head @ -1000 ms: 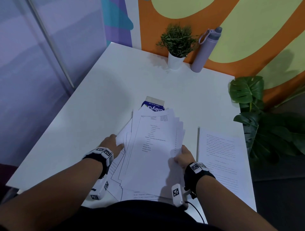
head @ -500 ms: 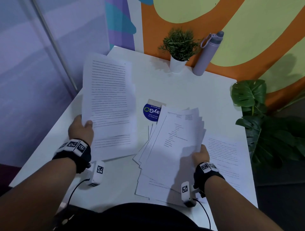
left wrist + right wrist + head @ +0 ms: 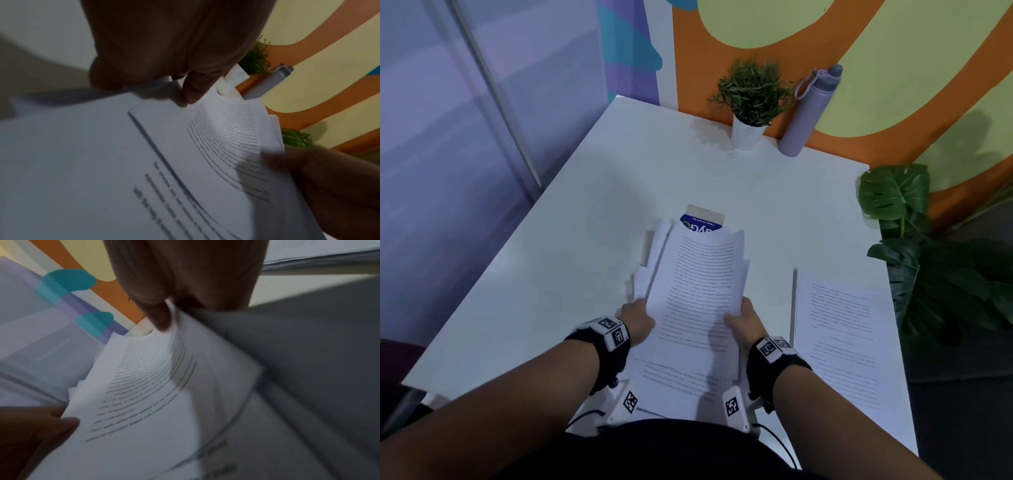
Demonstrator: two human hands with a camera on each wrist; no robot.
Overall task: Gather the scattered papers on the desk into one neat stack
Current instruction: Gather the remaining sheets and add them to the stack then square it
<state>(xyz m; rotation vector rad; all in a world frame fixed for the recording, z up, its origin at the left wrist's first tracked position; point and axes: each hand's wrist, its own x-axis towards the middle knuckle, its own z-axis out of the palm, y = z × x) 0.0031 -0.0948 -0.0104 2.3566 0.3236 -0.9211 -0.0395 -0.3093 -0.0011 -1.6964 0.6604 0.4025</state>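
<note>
I hold the gathered bundle of papers (image 3: 698, 291) at the lower centre of the frame, my left hand (image 3: 637, 320) pinching its left edge and my right hand (image 3: 748, 323) curled around its right edge. Most sheets seem collected, but their edges fan out unevenly. One sheet (image 3: 678, 380) lies under my wrists, and another pile (image 3: 842, 342) waits at the lower right of the desk (image 3: 585, 240). Squaring and merging remain, I judge.
</note>
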